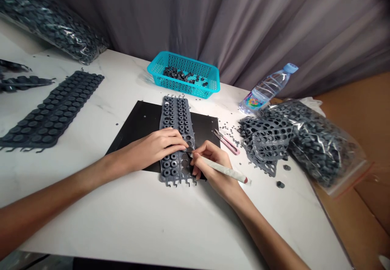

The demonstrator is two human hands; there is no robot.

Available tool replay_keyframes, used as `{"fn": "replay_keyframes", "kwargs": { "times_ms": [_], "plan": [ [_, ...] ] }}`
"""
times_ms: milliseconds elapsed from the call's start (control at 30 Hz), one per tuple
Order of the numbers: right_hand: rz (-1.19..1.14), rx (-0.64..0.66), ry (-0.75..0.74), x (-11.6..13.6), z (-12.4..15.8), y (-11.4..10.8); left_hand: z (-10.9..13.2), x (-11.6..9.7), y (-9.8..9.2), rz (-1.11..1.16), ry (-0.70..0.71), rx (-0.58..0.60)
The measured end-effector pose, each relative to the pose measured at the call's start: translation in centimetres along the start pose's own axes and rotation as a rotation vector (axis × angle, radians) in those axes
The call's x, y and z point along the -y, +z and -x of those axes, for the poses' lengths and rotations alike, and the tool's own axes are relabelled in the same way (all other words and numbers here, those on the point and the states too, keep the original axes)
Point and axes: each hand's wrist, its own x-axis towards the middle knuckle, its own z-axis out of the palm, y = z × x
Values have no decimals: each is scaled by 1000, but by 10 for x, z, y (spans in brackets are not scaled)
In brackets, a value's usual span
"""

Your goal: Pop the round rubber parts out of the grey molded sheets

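A grey molded rubber sheet (177,113) with rows of round ring-shaped pieces lies lengthwise on a black mat (134,124). Several holes in its near right part stand without pieces. My left hand (161,144) rests flat across the sheet, fingers stretched out, fingertips near those holes. In a pen grip, my right hand (211,158) is closed on a pen-like tool with a pale wrapped handle (225,169) and a reddish end. Its dark tip points at the sheet beside my left fingertips; the exact contact is hidden by my fingers.
A turquoise basket (215,73) holds loose dark pieces. Pink thread snips (228,143) lie right of the mat, near punched sheets (268,140), a water bottle (268,87) and a filled plastic bag (323,144). Leftward are another studded sheet (55,109) and a big bag (57,22).
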Motion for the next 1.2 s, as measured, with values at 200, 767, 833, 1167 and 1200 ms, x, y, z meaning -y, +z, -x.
{"fn": "replay_keyframes", "kwargs": {
  "times_ms": [200,767,833,1167,1200],
  "plan": [
    [-57,6,-13,0,1,0,0,0,0,14,-5,-13],
    [48,10,-17,1,2,-1,-2,-6,1,-264,146,-34],
    [101,11,-25,1,3,-1,-1,-8,3,-399,165,-53],
    [223,-34,-46,1,9,4,5,-16,21,-607,130,-183],
    [183,-31,-36,0,9,4,4,-16,19,-536,75,-164]
  ]
}}
